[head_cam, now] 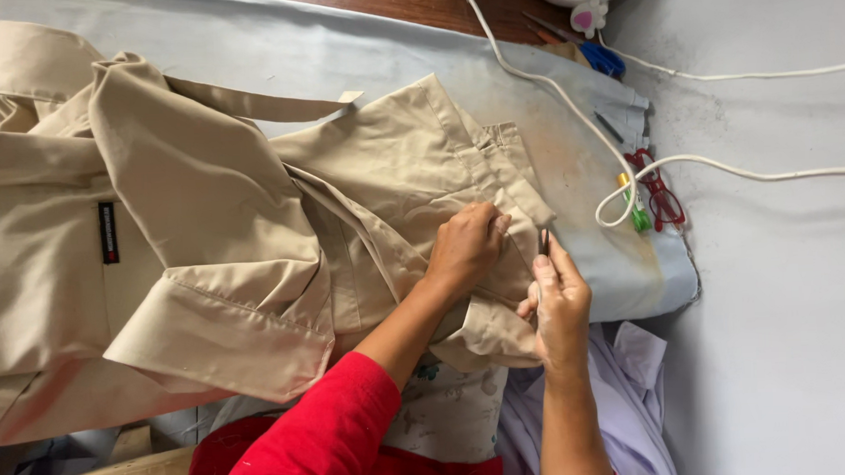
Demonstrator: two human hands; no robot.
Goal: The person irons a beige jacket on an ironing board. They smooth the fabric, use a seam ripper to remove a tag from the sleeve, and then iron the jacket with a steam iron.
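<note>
A beige shirt (207, 226) lies spread over a pale blue padded board (588, 147). My left hand (465, 245), in a red sleeve, presses down on the shirt's hem near its button placket, fingers bent on the cloth. My right hand (558, 303) sits just right of it, pinching a small dark tool (543, 241), thin and upright, at the shirt's edge. What kind of tool it is I cannot tell.
A white cord (568, 106) loops across the board's right end. Red-handled scissors (660, 196) and a green-yellow small item (637, 216) lie by the loop. Blue-handled scissors (603, 58) rest at the top. Pale lilac cloth (624, 390) hangs below the board.
</note>
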